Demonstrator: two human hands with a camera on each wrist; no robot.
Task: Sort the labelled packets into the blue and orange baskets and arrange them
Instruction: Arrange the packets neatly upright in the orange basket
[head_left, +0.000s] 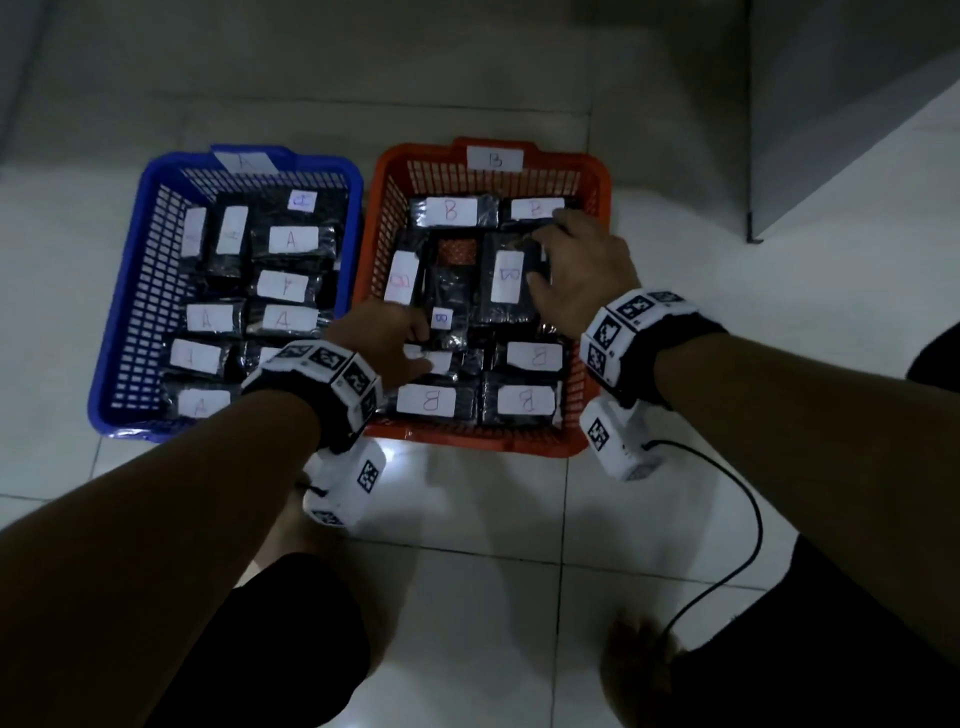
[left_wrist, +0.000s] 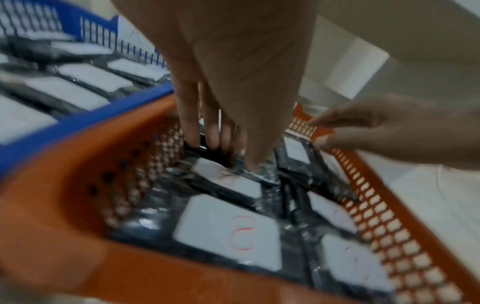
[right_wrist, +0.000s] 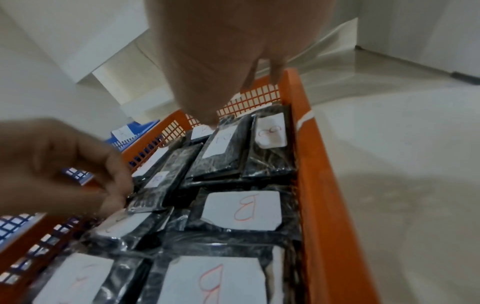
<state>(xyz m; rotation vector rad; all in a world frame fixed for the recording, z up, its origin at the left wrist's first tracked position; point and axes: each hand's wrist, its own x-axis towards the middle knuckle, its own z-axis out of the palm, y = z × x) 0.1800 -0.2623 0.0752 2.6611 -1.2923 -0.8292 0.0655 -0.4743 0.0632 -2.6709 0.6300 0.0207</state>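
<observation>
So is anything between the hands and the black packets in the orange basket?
Nothing visible. The left hand already pinches a black plastic-wrapped packet mid-basket, and the right hand rests on packets at the far right of the orange plastic basket.

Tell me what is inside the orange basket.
The orange plastic basket holds black wrapped packets with white labels marked B, lying flat and overlapping. Both hands reach in: left hand, right hand. They hide some packets; the floor shows in one gap.
</observation>
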